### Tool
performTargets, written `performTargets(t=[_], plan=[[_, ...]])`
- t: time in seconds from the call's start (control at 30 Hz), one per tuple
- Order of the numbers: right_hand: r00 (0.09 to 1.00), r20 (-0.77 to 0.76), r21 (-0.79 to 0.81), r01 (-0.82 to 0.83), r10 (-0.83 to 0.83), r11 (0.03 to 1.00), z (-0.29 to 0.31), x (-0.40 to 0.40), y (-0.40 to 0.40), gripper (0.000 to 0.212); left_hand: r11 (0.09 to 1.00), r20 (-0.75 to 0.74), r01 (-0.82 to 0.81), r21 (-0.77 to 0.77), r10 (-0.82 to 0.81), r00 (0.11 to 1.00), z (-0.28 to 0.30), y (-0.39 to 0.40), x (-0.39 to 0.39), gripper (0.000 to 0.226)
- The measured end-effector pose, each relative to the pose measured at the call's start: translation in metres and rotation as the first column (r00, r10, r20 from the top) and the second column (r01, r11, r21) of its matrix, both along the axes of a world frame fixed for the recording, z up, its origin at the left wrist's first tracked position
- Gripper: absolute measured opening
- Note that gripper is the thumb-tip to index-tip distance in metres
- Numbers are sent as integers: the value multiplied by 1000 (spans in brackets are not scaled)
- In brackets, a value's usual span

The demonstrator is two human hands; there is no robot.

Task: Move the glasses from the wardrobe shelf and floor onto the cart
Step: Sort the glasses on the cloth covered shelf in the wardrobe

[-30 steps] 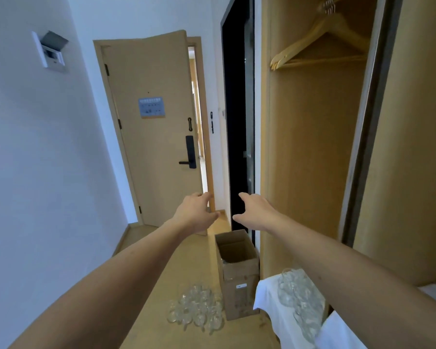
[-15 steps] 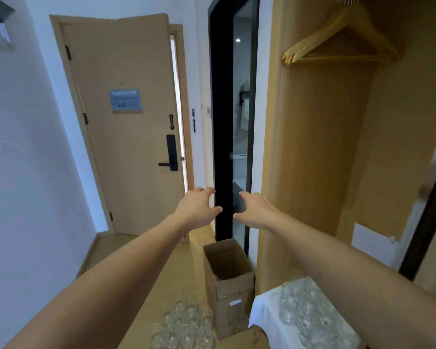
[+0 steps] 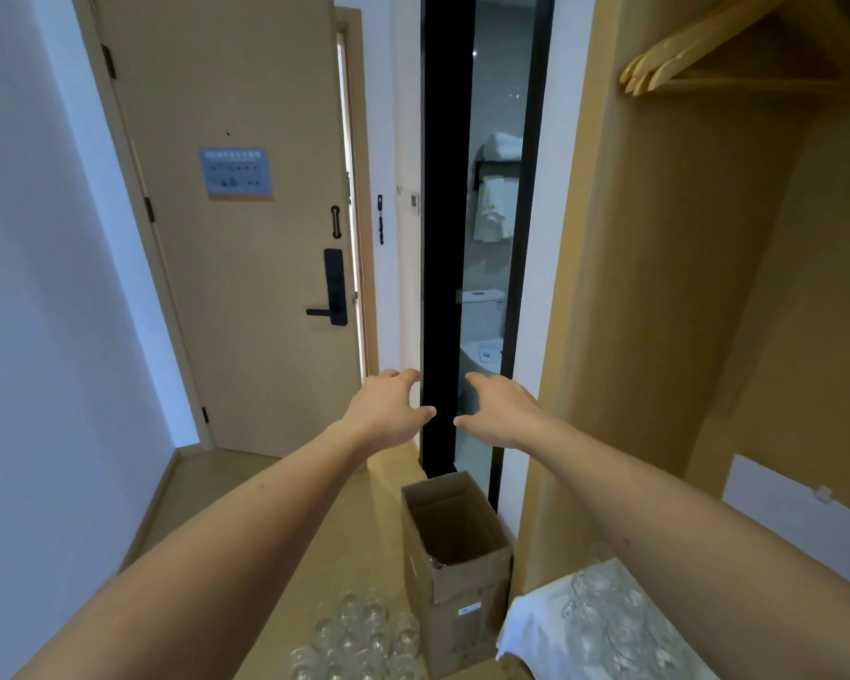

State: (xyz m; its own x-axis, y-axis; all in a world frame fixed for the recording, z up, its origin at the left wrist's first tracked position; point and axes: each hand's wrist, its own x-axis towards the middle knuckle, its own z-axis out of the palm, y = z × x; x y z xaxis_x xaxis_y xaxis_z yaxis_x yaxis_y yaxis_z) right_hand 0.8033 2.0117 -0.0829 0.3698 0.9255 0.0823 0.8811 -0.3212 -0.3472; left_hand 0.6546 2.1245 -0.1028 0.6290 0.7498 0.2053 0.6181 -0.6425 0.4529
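Several clear glasses [image 3: 359, 640] stand clustered on the wooden floor at the bottom middle. More clear glasses [image 3: 604, 615] sit on a white cloth over a low surface [image 3: 526, 625] at the bottom right, partly hidden by my right forearm. My left hand [image 3: 388, 414] and my right hand [image 3: 499, 409] are stretched out in mid-air, close together, fingers loosely spread, holding nothing. Both hands hover well above the glasses. No cart is in view.
An open cardboard box [image 3: 455, 566] stands on the floor between the two groups of glasses. The open wardrobe [image 3: 683, 287] with wooden hangers [image 3: 698, 56] fills the right. A room door [image 3: 246, 238] and a black-framed bathroom doorway [image 3: 487, 238] lie ahead.
The view has swung right and closer to the wardrobe, so the floor glasses slid toward the bottom edge. Both hands stay raised and empty.
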Motion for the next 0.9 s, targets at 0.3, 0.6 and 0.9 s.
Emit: performTargets(t=[0.3, 0.6, 0.9], plan=[[997, -81, 32, -13, 15, 999, -19, 67, 71, 76, 999, -35, -39, -3, 38, 999, -15, 64, 60, 65], [974, -207, -48, 82, -90, 995, -79, 158, 87, 76, 995, -122, 53, -89, -64, 990, -54, 88, 150, 62], [879, -337, -161, 298, -336, 941, -153, 231, 63, 72, 961, -242, 206, -183, -247, 938, -129, 67, 254, 64]])
